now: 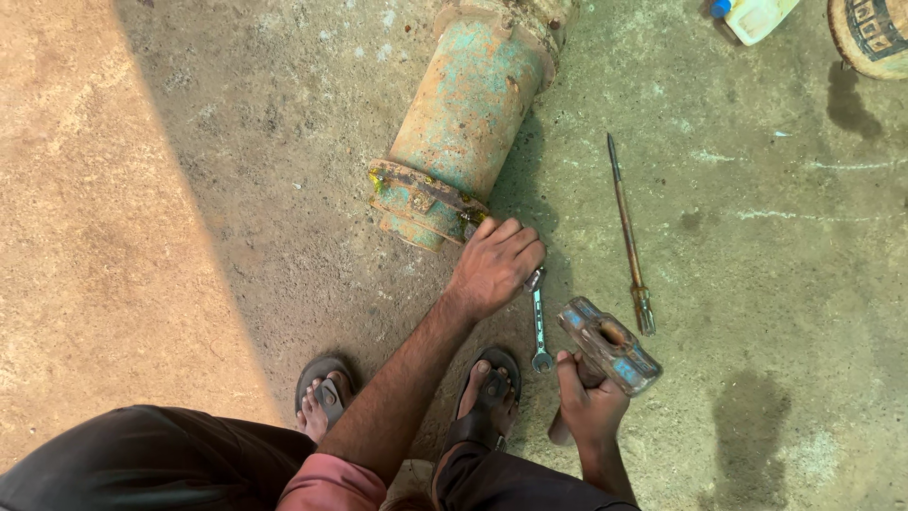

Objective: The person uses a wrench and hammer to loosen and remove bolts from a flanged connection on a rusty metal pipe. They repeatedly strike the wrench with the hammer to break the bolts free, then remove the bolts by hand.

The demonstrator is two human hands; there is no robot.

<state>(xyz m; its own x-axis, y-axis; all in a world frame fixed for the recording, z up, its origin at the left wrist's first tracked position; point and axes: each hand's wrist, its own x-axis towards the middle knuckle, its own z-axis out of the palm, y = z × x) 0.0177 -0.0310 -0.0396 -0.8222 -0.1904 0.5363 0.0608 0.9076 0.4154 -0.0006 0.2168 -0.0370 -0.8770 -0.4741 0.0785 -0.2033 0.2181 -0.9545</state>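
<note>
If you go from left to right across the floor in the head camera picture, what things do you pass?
Green rusty pipe → left hand → spanner → right hand holding the hammer → long screwdriver → white jug.

We see rough matt concrete floor point(189, 189), rusty metal cylinder point(463, 114) w/ flaking teal paint, shiny steel spanner point(539, 331), worn metal hammer head point(610, 345).

Spanner point(539, 326) btwn pump housing point(463, 114) & hammer point(610, 348).
</note>
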